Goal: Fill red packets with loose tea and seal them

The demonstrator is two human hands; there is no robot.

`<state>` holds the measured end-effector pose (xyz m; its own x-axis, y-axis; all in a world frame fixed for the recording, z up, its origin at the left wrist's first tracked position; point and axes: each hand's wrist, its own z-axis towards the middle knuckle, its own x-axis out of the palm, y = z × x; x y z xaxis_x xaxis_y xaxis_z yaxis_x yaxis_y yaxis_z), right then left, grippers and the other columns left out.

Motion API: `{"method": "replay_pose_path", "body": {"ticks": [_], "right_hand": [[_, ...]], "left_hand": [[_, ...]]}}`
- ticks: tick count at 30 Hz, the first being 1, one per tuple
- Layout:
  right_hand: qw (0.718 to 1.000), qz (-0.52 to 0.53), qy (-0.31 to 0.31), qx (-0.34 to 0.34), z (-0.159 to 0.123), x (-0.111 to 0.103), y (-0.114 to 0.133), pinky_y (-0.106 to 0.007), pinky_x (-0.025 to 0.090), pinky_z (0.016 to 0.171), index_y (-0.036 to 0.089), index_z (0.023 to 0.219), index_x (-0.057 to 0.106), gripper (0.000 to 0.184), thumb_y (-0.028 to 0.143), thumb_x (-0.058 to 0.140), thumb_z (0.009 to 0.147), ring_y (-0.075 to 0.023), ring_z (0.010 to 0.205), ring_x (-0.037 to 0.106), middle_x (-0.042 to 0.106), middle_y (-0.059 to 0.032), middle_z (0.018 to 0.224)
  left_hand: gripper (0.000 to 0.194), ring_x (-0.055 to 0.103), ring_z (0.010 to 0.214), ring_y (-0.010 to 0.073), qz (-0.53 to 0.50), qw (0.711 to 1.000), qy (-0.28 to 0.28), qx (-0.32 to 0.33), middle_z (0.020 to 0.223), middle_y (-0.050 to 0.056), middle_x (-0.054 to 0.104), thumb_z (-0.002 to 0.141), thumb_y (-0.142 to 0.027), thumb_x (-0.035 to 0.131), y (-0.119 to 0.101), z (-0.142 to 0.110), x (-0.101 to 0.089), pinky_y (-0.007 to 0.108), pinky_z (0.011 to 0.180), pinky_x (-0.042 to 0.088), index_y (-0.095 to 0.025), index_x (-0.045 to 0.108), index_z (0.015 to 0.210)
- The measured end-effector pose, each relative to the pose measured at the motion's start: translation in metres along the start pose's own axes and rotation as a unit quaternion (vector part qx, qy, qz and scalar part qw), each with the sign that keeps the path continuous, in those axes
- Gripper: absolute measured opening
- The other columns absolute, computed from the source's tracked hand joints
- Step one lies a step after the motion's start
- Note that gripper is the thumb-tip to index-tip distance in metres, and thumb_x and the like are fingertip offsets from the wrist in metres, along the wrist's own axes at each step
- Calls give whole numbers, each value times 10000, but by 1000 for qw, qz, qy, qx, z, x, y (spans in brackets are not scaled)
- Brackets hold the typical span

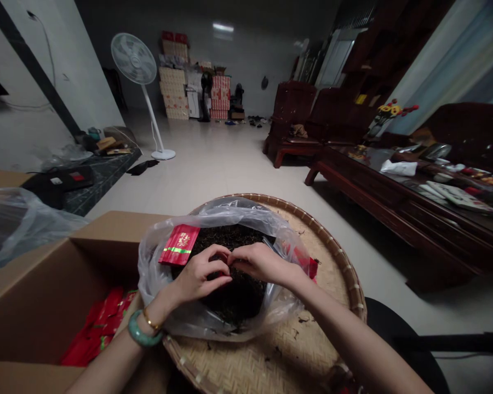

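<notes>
A clear plastic bag (168,249) full of dark loose tea leaves (230,301) sits on a round woven bamboo tray (332,257). My left hand (199,276) and my right hand (261,262) meet over the tea, fingertips pinched together on something small and red that I cannot make out. A red foil packet (178,244) with a green stripe lies on the bag's left rim. More red shows at the bag's right edge (310,265).
An open cardboard box (45,284) at my left holds several red packets (101,328). Another plastic bag (12,224) lies far left. A long dark wooden table (394,202) stands to the right, a standing fan (137,71) and stacked cartons (176,87) at the back.
</notes>
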<state>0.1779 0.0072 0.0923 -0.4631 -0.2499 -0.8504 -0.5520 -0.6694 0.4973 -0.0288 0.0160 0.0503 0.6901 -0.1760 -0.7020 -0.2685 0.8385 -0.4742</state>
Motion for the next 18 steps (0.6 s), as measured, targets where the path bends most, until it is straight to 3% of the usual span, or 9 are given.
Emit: {"method": "replay_pose_path", "body": {"ticks": [9, 14, 18], "right_hand": [[975, -195, 64, 87, 8, -2, 8, -221, 351, 565, 230, 1042, 605, 189, 248, 474, 907, -158, 650, 636, 684, -21, 731], [970, -221, 84, 63, 10, -1, 9, -230, 369, 568, 212, 881, 648, 146, 197, 503, 882, -163, 715, 638, 671, -44, 852], [971, -217, 53, 86, 11, -2, 10, -238, 385, 556, 198, 932, 628, 112, 235, 598, 831, -163, 702, 619, 615, -53, 899]], "left_hand": [[158, 561, 952, 211, 135, 990, 28, 26, 1060, 100, 565, 843, -196, 538, -2, 3, -19, 345, 784, 509, -193, 634, 968], [156, 566, 905, 196, 148, 989, 16, 23, 1019, 100, 572, 842, -168, 511, -4, 0, -15, 323, 748, 512, -181, 634, 937], [151, 562, 929, 210, 174, 985, 8, 20, 1033, 103, 571, 820, -178, 524, -5, -1, -15, 343, 764, 512, -183, 641, 915]]}}
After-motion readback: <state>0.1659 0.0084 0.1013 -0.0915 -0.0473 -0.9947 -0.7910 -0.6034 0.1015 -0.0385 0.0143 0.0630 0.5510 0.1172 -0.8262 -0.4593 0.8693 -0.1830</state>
